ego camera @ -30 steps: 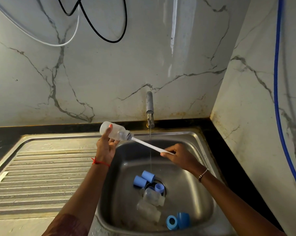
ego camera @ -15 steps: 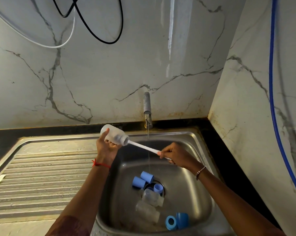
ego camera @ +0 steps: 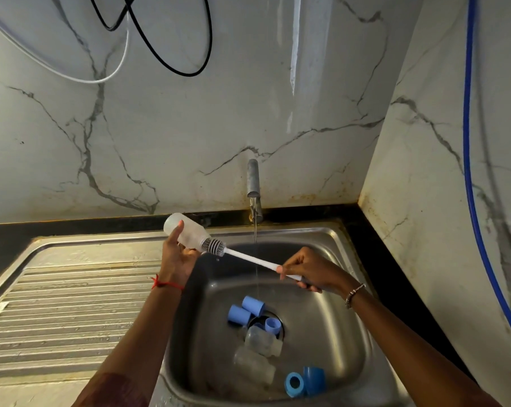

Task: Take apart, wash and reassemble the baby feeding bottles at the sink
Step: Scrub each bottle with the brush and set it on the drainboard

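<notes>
My left hand [ego camera: 176, 259] grips a clear baby bottle [ego camera: 185, 232] tilted over the sink's left rim, mouth toward the right. My right hand [ego camera: 310, 271] pinches the white handle of a bottle brush [ego camera: 250, 257]; its grey bristle head [ego camera: 214, 246] sits mostly outside the bottle mouth. In the steel sink [ego camera: 333, 336] lie two more clear bottles [ego camera: 258, 351], two light blue caps [ego camera: 245, 311], a small blue ring [ego camera: 271, 325] by the drain and two darker blue collars [ego camera: 304, 381] near the front.
The tap [ego camera: 253, 189] at the back runs a thin stream of water [ego camera: 256, 259] into the sink. A ribbed steel drainboard [ego camera: 66, 306] lies to the left. Marble walls close off the back and right; a blue hose [ego camera: 471, 171] hangs on the right wall.
The brush has been drawn out of the bottle: its bristle head, earlier inside the neck, now shows outside. My right hand has moved right and slightly down along the handle.
</notes>
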